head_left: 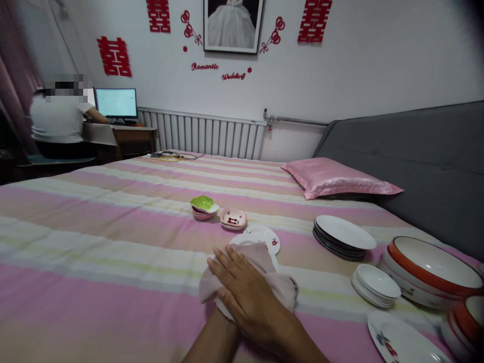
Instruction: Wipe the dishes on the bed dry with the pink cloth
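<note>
My right hand (pixel 245 295) lies flat, fingers stretched out, on a pale pink cloth (pixel 282 287) spread over a white plate (pixel 242 241) on the striped bed sheet (pixel 113 242). My left forearm (pixel 212 340) comes up from below and runs under the right hand. The left hand itself is hidden beneath the cloth. Just behind sits a white plate with a red flower print (pixel 269 238).
Behind are a green dish on pink dishes (pixel 204 204) and a small pink dish (pixel 233 219). To the right: stacked plates (pixel 342 236), white saucers (pixel 374 285), orange-rimmed bowls (pixel 431 269), a flowered plate (pixel 401 343). A pink pillow (pixel 336 176) and a person at a desk (pixel 60 118) lie beyond.
</note>
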{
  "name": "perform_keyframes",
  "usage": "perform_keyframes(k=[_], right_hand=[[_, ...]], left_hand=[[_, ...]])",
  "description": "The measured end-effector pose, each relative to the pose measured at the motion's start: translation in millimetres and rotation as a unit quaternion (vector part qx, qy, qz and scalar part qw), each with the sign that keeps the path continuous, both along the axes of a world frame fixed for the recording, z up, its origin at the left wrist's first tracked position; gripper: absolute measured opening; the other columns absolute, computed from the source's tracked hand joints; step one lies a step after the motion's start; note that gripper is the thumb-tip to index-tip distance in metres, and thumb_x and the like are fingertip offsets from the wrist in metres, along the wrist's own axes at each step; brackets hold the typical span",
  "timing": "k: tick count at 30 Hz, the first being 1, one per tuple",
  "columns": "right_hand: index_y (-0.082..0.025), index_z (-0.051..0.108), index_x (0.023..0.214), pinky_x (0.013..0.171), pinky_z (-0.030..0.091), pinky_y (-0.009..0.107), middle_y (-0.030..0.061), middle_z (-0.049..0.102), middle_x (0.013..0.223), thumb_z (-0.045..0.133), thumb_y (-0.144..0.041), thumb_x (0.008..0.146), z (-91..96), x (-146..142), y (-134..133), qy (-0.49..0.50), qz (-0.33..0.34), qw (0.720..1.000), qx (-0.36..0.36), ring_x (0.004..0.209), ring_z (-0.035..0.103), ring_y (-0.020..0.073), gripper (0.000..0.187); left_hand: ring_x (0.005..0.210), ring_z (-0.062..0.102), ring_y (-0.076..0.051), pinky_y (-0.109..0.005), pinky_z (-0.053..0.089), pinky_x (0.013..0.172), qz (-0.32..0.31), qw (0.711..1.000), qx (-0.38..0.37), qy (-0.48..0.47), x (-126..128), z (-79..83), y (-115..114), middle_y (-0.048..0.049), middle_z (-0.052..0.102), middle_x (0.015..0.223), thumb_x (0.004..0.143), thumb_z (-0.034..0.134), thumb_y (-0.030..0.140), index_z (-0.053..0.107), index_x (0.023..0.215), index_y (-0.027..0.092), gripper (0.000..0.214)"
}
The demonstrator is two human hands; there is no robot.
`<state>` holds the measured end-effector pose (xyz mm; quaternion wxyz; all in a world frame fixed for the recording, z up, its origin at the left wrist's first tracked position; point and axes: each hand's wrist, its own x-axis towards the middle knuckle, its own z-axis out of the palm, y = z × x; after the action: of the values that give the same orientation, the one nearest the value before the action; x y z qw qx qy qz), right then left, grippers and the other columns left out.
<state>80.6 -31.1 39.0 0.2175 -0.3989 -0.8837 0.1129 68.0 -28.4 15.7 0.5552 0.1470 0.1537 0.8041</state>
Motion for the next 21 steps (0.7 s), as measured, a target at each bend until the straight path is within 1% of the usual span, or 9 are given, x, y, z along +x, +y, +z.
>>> perform_keyframes(k=[3, 6, 8, 9, 10, 12, 14, 16, 21], right_hand=[[-0.025, 0.016, 0.145, 0.114, 0.016, 0.041, -0.0017, 0.01, 0.152, 0.031, -0.032, 0.096, 0.5, -2.3, -2.5, -0.002, 0.018, 1.0, -0.012, 0.14, 0.008, 0.0172, 0.052], [-0.025, 0.015, 0.145, 0.114, 0.017, 0.041, -0.0012, 0.011, 0.151, 0.03, -0.032, 0.096, -0.9, -3.0, -2.0, 0.0, 0.012, 1.0, -0.014, 0.139, 0.012, 0.0167, 0.052], [-0.025, 0.017, 0.144, 0.114, 0.018, 0.042, -0.0013, 0.014, 0.151, 0.029, -0.033, 0.096, -3.0, -2.6, -0.1, 0.005, -0.005, 1.0, -0.006, 0.139, 0.014, 0.0171, 0.051], [-0.025, 0.019, 0.144, 0.114, 0.018, 0.042, -0.0011, 0.016, 0.15, 0.029, -0.034, 0.096, -4.3, -2.1, 1.3, 0.007, -0.015, 1.0, 0.003, 0.139, 0.015, 0.0175, 0.05], [-0.025, 0.021, 0.144, 0.114, 0.018, 0.043, -0.0008, 0.018, 0.15, 0.029, -0.034, 0.096, -5.9, -1.3, 3.0, 0.009, -0.027, 0.999, 0.016, 0.139, 0.015, 0.018, 0.049], [-0.025, 0.022, 0.143, 0.114, 0.017, 0.045, 0.0, 0.02, 0.15, 0.03, -0.034, 0.095, -9.7, 1.1, 7.2, 0.01, -0.059, 0.997, 0.043, 0.139, 0.014, 0.0195, 0.049], [-0.025, 0.022, 0.143, 0.113, 0.015, 0.048, 0.0009, 0.018, 0.15, 0.03, -0.034, 0.095, -13.9, 4.9, 12.2, 0.012, -0.097, 0.993, 0.067, 0.139, 0.011, 0.0211, 0.05], [-0.024, 0.021, 0.144, 0.113, 0.015, 0.049, 0.0016, 0.016, 0.151, 0.03, -0.033, 0.095, -17.9, 10.2, 17.7, 0.019, -0.136, 0.987, 0.084, 0.14, 0.007, 0.0224, 0.05], [-0.022, 0.011, 0.146, 0.112, 0.016, 0.051, 0.0033, 0.009, 0.153, 0.031, -0.035, 0.094, -25.8, 28.0, 31.0, 0.036, -0.204, 0.972, 0.112, 0.14, 0.003, 0.0235, 0.056]], left_hand=[[0.139, 0.011, -0.012, -0.032, 0.016, 0.112, 0.113, 0.992, 0.05, -0.037, 1.1, -1.1, -0.5, 0.0197, 0.022, 0.149, 0.09, 0.017, 0.045, 0.038, 0.13, 0.049, 0.046], [0.137, 0.016, -0.009, -0.029, 0.019, 0.111, 0.106, 0.992, 0.045, -0.06, -8.4, -3.1, 3.9, 0.0207, 0.027, 0.147, 0.091, 0.013, 0.042, 0.047, 0.123, 0.049, 0.047], [0.136, 0.023, -0.009, -0.029, 0.023, 0.109, 0.062, 0.992, -0.003, -0.107, -28.9, -1.1, 11.0, 0.0193, 0.03, 0.145, 0.091, 0.012, 0.042, 0.046, 0.124, 0.047, 0.047], [0.133, 0.029, -0.01, -0.031, 0.028, 0.108, -0.006, 0.991, -0.055, -0.123, -43.1, 0.7, 15.8, 0.0173, 0.033, 0.145, 0.092, 0.013, 0.04, 0.045, 0.125, 0.046, 0.046], [0.131, 0.036, -0.015, -0.036, 0.031, 0.106, -0.135, 0.976, -0.122, -0.116, -58.5, 2.6, 21.2, 0.0118, 0.037, 0.143, 0.091, 0.021, 0.039, 0.046, 0.126, 0.042, 0.043], [0.122, 0.045, -0.035, -0.054, 0.032, 0.102, -0.214, 0.958, -0.163, -0.101, -86.3, 4.7, 32.6, -0.0168, 0.051, 0.132, 0.082, 0.045, 0.047, 0.048, 0.129, 0.014, 0.057], [0.109, 0.057, -0.035, -0.051, 0.036, 0.1, -0.238, 0.955, -0.14, -0.109, -101.5, 3.3, 41.6, -0.0207, 0.064, 0.112, 0.074, 0.056, 0.051, 0.054, 0.121, 0.007, 0.064], [0.104, 0.061, -0.032, -0.047, 0.035, 0.101, -0.285, 0.947, -0.059, -0.135, -101.8, -0.5, 45.6, -0.0189, 0.068, 0.103, 0.076, 0.054, 0.052, 0.061, 0.112, 0.007, 0.058], [0.122, 0.047, -0.029, -0.044, 0.026, 0.107, -0.405, 0.901, 0.079, -0.136, -75.3, -7.3, 37.1, -0.0171, 0.064, 0.114, 0.084, 0.038, 0.055, 0.06, 0.117, 0.009, 0.061]])
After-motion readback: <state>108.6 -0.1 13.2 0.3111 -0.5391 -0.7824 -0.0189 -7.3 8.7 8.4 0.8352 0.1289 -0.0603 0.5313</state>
